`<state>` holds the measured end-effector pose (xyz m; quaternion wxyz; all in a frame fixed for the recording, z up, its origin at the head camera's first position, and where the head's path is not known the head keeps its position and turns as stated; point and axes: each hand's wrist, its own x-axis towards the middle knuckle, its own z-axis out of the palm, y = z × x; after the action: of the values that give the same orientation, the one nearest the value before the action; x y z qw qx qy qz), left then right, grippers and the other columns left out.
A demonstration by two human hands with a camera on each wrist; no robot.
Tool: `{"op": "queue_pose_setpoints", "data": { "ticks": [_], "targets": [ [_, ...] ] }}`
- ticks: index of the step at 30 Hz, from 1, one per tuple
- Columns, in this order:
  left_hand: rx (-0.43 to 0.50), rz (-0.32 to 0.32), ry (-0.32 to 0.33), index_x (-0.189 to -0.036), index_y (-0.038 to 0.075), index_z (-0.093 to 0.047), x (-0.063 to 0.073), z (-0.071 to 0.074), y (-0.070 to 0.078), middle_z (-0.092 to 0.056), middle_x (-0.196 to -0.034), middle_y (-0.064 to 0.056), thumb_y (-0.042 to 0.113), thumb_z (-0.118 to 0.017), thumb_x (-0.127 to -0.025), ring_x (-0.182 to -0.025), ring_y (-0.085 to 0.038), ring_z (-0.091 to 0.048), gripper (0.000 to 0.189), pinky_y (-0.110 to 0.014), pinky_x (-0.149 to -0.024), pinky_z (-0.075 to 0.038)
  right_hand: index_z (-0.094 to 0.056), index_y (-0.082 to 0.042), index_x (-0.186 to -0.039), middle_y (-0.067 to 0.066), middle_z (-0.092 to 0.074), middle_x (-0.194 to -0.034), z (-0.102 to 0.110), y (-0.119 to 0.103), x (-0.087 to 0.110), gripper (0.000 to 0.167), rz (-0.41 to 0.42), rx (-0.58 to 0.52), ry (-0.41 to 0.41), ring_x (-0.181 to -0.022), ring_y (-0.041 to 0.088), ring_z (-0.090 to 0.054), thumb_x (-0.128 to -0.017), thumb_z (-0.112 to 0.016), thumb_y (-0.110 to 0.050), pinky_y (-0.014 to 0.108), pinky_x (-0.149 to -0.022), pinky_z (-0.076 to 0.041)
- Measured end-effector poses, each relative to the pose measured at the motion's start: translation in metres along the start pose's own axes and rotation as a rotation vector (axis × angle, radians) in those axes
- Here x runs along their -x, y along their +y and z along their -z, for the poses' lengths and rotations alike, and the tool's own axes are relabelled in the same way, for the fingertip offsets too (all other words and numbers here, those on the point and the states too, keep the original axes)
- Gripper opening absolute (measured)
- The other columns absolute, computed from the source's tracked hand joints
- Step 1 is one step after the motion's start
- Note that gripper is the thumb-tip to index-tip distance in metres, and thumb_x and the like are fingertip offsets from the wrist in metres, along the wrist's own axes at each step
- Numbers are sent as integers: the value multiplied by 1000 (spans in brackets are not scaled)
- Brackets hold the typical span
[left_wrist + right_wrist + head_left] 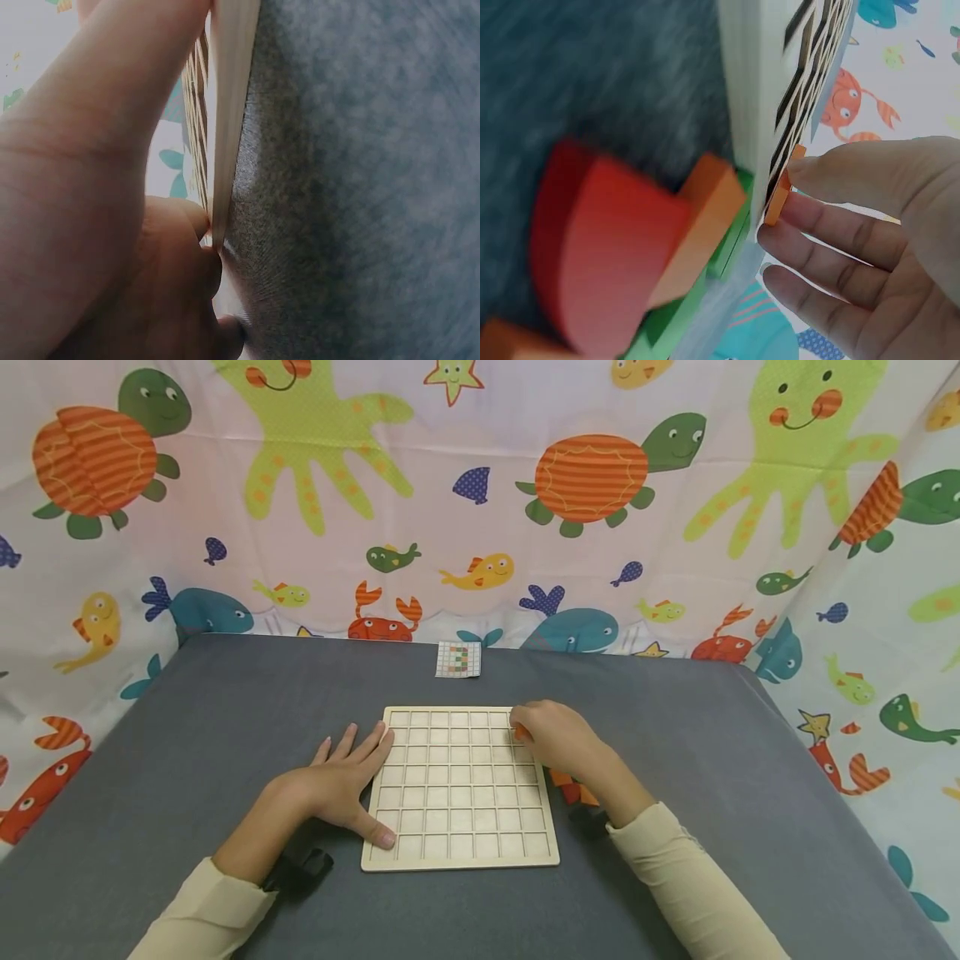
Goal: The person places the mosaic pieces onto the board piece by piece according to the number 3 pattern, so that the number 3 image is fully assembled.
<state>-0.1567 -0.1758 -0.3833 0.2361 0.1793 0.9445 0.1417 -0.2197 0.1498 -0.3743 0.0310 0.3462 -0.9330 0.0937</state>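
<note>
A pale wooden board with a square grid of shallow cells lies on the grey table. My left hand is spread along its left edge, the thumb on the lower left corner and fingertips at the upper left. At the upper right of the grid, my right hand pinches a small orange block between thumb and fingers. The right wrist view shows that block at the board's surface. Loose blocks lie beside the board's right edge, under the right forearm: a red curved one, orange ones and green ones.
Behind the board, near the table's far edge, lies a small paper card printed with a grid and coloured squares. A curtain with sea animals hangs behind and along the sides of the grey table. A dark band is on each wrist.
</note>
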Motion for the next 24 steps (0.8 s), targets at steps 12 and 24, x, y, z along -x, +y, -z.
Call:
{"op": "queue_pose_setpoints", "data": {
  "ticks": [12, 24],
  "targets": [
    [-14, 25, -7, -163, 18, 2, -14, -12, -15, 13, -167, -3, 94, -68, -45, -148, -37, 20, 157, -65, -112, 12, -70, -7, -97, 2, -68, -84, -2, -18, -12, 11, 22, 46, -26, -71, 17, -60, -89, -73, 0, 35, -65, -52],
    [21, -5, 2, -163, 18, 3, -13, -15, -18, 15, -166, -3, 91, -70, -50, -147, -37, 24, 153, -65, -110, 16, -69, -8, -94, 0, -65, -78, -4, -26, -21, 14, 73, 33, -5, -65, 14, -52, -88, -69, 5, 32, -60, -47]
  ]
}}
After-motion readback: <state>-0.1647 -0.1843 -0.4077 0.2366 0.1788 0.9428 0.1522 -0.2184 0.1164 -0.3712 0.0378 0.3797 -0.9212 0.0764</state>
